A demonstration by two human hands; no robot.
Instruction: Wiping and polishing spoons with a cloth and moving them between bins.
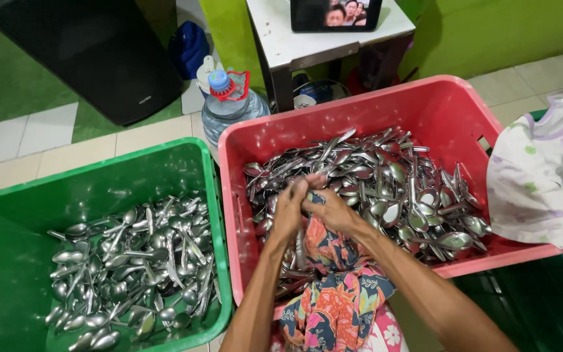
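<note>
My left hand [289, 210] and my right hand [329, 208] meet over the near left part of a pink plastic crate [425, 104] heaped with metal spoons [392, 189]. Both hands grip a colourful flowered cloth [333, 287] that hangs down toward my lap. A spoon handle [300, 248] pokes out below my left hand, wrapped in the cloth. To the left stands a green plastic crate [8, 221] holding a lower layer of spoons [138, 261].
A large clear water bottle with a blue cap [232, 104] stands behind the crates. A white table [320, 39] with a tablet [335, 14] stands at the back, a black speaker [92, 52] at the far left. A pale flowered cloth [542, 169] lies at right.
</note>
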